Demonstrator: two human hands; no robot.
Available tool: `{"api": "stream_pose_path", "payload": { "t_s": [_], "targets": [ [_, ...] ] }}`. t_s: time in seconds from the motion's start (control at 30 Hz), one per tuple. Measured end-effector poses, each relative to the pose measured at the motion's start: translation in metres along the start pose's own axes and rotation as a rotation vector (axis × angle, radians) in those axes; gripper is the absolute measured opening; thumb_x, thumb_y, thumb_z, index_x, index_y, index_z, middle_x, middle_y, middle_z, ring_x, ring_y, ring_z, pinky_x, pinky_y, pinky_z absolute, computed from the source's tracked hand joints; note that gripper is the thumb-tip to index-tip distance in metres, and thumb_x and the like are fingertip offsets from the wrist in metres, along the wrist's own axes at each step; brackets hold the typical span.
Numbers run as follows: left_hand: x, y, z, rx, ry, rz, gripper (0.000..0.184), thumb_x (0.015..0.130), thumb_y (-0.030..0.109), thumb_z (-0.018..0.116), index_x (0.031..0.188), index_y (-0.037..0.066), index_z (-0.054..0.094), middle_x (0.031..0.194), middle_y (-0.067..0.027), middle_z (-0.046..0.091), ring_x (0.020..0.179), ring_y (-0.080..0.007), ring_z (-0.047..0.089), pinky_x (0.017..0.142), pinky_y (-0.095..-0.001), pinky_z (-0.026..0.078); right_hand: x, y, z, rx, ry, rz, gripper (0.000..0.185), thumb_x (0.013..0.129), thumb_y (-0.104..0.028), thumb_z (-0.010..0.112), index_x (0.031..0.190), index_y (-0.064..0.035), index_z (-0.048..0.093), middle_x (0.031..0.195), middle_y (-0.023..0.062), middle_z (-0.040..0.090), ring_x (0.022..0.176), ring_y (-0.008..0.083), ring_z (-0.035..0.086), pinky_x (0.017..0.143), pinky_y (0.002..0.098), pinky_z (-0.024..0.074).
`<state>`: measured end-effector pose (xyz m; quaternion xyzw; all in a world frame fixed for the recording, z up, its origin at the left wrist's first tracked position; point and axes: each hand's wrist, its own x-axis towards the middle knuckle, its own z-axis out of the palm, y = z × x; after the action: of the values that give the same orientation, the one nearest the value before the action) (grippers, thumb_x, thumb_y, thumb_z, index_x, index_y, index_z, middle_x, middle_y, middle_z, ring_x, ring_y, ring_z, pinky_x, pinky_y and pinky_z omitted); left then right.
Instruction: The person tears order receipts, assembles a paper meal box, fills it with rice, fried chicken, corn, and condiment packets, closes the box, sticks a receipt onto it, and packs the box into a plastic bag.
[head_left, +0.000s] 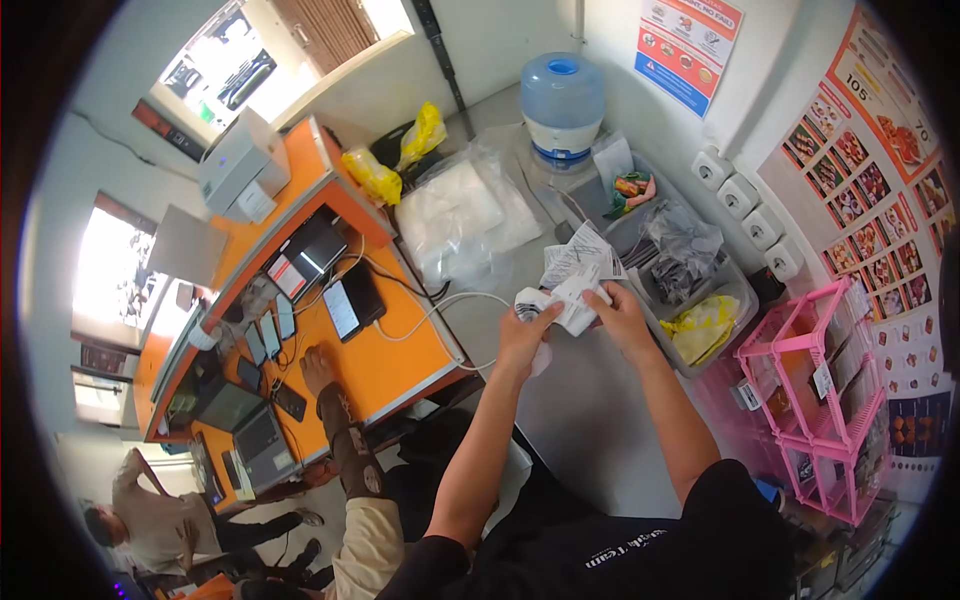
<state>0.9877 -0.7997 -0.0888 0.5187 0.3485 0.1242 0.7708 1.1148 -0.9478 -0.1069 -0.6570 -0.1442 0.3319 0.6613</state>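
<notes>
Both my hands are raised over the grey table (590, 400), holding white printed paper slips (577, 300) between them. My left hand (527, 335) has its fingers closed on the left part of the paper, where it looks rolled or folded. On the right side, my right hand (622, 320) pinches the paper's edge between thumb and fingers. More printed slips (580, 255) lie just beyond the hands, beside a grey plastic bin (742, 290) that holds dark items in clear plastic.
A blue water jug (562, 95) stands at the back near plastic bags (465, 215). Pink shelves (810, 400) are at right. Another person's hand (318, 370) rests on the orange desk (385, 370) at left, near phones and a laptop (262, 440). A person (165, 525) stands farther away.
</notes>
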Motion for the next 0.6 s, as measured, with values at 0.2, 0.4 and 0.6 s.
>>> {"api": "stream_pose_path", "payload": {
  "t_s": [0.2, 0.4, 0.6],
  "targets": [
    [0.034, -0.005, 0.014, 0.073, -0.079, -0.144, 0.031, 0.083, 0.021, 0.087, 0.103, 0.005, 0.071, 0.083, 0.0001, 0.068, 0.066, -0.0087, 0.058, 0.056, -0.0264, 0.043, 0.03, -0.003, -0.025, 0.01, -0.099, -0.015, 0.035, 0.097, -0.015, 0.073, 0.126, -0.0006, 0.059, 0.098, 0.0067, 0.075, 0.079, 0.0104, 0.07, 0.062, 0.0258, 0.0548],
    [0.072, -0.015, 0.02, 0.004, 0.01, -0.023, 0.024, 0.084, 0.02, 0.087, 0.095, 0.006, 0.072, 0.078, 0.0006, 0.067, 0.062, -0.0081, 0.057, 0.055, -0.0269, 0.042, 0.064, -0.001, -0.023, -0.107, 0.017, -0.113, 0.032, 0.096, -0.013, 0.073, 0.123, -0.0001, 0.06, 0.09, 0.0074, 0.075, 0.074, 0.0089, 0.069, 0.057, 0.0265, 0.0529],
    [0.132, -0.014, 0.033, -0.023, 0.079, 0.022, 0.021, 0.083, 0.017, 0.088, 0.089, 0.006, 0.071, 0.075, -0.0002, 0.067, 0.06, -0.0089, 0.056, 0.052, -0.027, 0.041, 0.127, 0.039, -0.015, -0.387, 0.248, -0.139, 0.021, 0.093, -0.01, 0.073, 0.11, 0.0019, 0.065, 0.084, 0.0119, 0.074, 0.066, 0.0126, 0.069, 0.053, 0.0275, 0.0526]
  ]
}}
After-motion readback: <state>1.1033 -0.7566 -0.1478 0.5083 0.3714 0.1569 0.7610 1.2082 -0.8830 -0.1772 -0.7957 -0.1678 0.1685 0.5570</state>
